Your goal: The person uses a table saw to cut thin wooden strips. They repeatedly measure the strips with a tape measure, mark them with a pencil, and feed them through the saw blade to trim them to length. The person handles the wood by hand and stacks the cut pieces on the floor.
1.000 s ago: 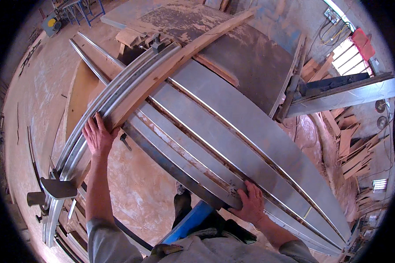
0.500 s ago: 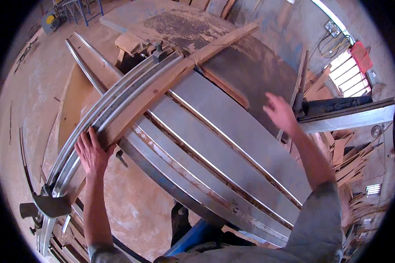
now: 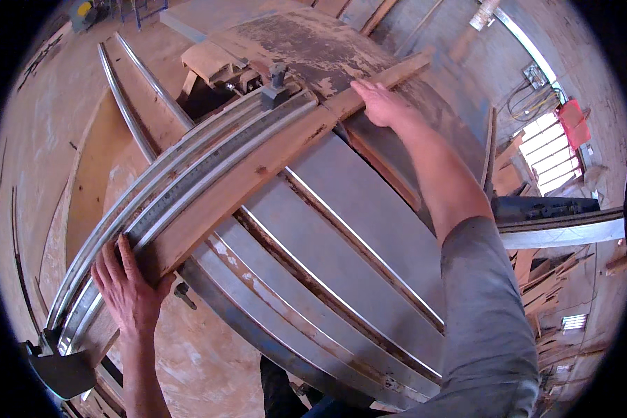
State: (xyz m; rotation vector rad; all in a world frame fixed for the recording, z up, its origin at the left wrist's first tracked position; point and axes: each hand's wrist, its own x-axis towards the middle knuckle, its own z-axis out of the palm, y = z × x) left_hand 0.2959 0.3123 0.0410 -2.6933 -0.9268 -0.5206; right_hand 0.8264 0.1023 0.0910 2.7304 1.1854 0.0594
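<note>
A long wooden board (image 3: 258, 171) lies slantwise across the grey metal machine table (image 3: 369, 202), along a silvery metal fence rail (image 3: 188, 184). My left hand (image 3: 129, 285) grips the board toward its near left end, its fingers over the top by the rail and its thumb on the near side. Farther along, my right hand (image 3: 383, 104) holds the board near its far end, fingers laid over the top. Dark slots with bright edges run through the table between its bars. A dark clamp block (image 3: 275, 87) sits on the rail's far end.
Two curved metal rails (image 3: 129, 111) stretch away at the far left. A dark plate (image 3: 59, 369) hangs at the rail's near end. Scrap wood (image 3: 547, 282) is heaped at the right, below a metal beam (image 3: 571, 233). A dusty wide panel (image 3: 292, 42) stands beyond the table.
My right hand has moved from above the table, off the board, leftward and away onto the board's far part. My left hand stays on the board. The whole view has shifted slightly.
</note>
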